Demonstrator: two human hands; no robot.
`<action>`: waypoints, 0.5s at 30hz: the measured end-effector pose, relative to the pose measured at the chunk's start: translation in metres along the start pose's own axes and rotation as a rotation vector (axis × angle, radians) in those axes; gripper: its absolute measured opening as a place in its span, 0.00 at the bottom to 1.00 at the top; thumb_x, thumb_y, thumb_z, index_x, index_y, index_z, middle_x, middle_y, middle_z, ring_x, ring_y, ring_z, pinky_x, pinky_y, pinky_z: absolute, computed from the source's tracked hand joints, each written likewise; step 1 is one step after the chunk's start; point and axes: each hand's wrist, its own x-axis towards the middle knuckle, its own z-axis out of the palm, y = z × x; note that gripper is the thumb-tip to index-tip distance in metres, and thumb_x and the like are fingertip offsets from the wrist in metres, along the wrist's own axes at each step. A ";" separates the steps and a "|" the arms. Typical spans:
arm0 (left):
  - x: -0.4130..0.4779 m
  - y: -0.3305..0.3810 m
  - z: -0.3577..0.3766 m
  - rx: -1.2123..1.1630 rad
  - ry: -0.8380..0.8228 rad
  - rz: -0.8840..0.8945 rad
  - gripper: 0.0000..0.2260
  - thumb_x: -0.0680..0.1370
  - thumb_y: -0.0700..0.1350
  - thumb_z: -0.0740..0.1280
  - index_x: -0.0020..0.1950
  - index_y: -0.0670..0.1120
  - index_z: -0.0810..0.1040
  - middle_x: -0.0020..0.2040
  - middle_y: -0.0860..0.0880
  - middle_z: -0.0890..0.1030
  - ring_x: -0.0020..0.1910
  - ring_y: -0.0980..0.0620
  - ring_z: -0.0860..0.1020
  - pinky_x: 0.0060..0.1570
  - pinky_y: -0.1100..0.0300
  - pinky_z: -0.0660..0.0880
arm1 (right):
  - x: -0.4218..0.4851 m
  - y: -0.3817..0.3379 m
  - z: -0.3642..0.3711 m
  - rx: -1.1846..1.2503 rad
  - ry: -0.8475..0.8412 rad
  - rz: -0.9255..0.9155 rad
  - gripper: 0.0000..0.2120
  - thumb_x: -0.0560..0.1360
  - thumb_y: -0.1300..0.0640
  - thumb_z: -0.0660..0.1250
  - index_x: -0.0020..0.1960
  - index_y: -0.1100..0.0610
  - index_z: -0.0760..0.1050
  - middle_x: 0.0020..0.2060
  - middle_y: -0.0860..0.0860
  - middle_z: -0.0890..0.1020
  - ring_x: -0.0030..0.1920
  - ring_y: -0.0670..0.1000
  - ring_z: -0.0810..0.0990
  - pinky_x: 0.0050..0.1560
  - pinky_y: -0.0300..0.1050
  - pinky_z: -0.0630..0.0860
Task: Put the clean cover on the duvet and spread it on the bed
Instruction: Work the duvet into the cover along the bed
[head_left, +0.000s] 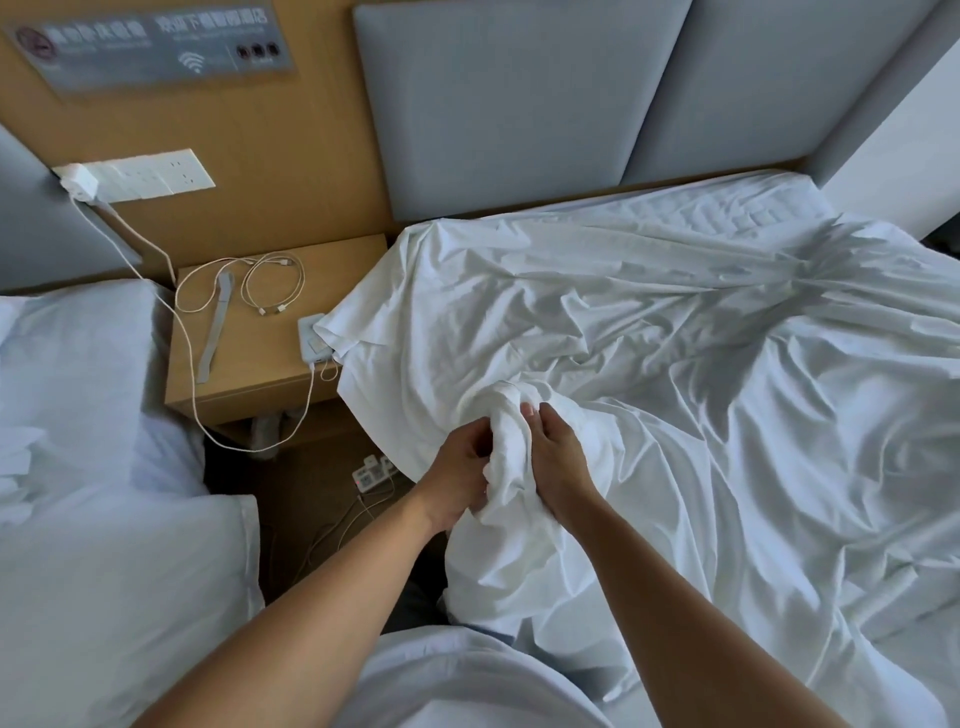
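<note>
We see 2 hands: left hand (460, 470) and right hand (558, 457) both clench 1 bunched wad of white cover (506, 447) (fingers curled tight).

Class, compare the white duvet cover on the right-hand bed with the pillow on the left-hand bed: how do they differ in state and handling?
The duvet cover is crumpled and creased; the pillow looks smooth and plump. The cover sprawls across its bed; the pillow lies compact. The left hand and right hand grip a bunch of the cover; no hand touches the pillow. Both are white fabric.
</note>
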 end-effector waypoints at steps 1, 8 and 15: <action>0.001 0.001 0.002 -0.014 -0.020 -0.011 0.10 0.80 0.52 0.66 0.59 0.55 0.83 0.55 0.48 0.86 0.57 0.48 0.84 0.58 0.51 0.81 | -0.001 -0.001 -0.002 -0.023 0.015 -0.002 0.18 0.78 0.34 0.56 0.36 0.42 0.71 0.32 0.41 0.78 0.41 0.48 0.78 0.52 0.52 0.77; 0.005 -0.009 0.000 -0.232 -0.140 -0.073 0.12 0.80 0.46 0.64 0.58 0.49 0.85 0.58 0.40 0.84 0.59 0.40 0.82 0.63 0.44 0.77 | -0.007 -0.008 0.000 -0.110 0.124 -0.036 0.18 0.79 0.36 0.55 0.41 0.49 0.64 0.36 0.43 0.77 0.41 0.50 0.76 0.48 0.51 0.72; 0.018 -0.005 -0.002 -0.067 0.203 -0.025 0.09 0.76 0.39 0.66 0.52 0.44 0.84 0.48 0.41 0.86 0.50 0.41 0.85 0.53 0.40 0.82 | -0.013 -0.024 -0.001 -0.446 0.307 -0.032 0.21 0.81 0.36 0.51 0.49 0.54 0.64 0.43 0.56 0.82 0.49 0.62 0.79 0.45 0.52 0.68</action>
